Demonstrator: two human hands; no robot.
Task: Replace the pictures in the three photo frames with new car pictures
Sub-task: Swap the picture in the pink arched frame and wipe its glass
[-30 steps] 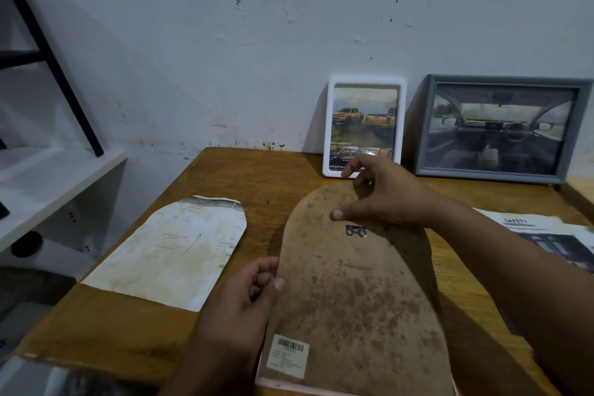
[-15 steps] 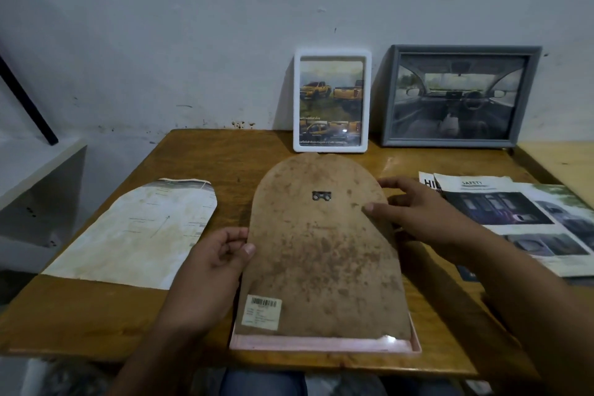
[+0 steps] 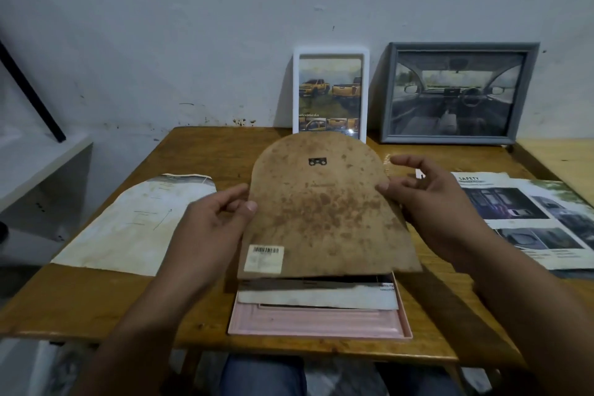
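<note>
At centre, both hands hold the backboard (image 3: 324, 212) by its side edges: left hand (image 3: 209, 228) pinches the edge at 9 o'clock, thumb on top, fingers under; right hand (image 3: 430, 202) grips the edge at 3 o'clock, thumb tip on the board, other fingers spread loosely above. Board is lifted clear, arched end toward 12, straight end toward 6. Hanger clip (image 3: 317, 162) near the arch, barcode label (image 3: 264, 258) at the 7 o'clock corner.

Directly under the board: pink frame (image 3: 321, 321), face down on the worktop (image 3: 205, 151), long axis 12–6, same as the board. At the frame's near end a picture sheet (image 3: 318, 294) shows, lying in the frame; how much of it sits under the board, can't tell.

Key relation: frame is straight below both hands, each about equally near. Judgement: this is either the board coming off or going back; if going back, a straight drop with axes aligned, arch to arch.

Outward: pale arched sheet (image 3: 138, 222) at 9 o'clock, flat. Car brochure (image 3: 527, 212) at 3 o'clock, flat. At 12, against the wall, white frame (image 3: 331, 93) with yellow pickups, upright; grey frame (image 3: 459, 93) with a car interior just beside it at 1 o'clock.
</note>
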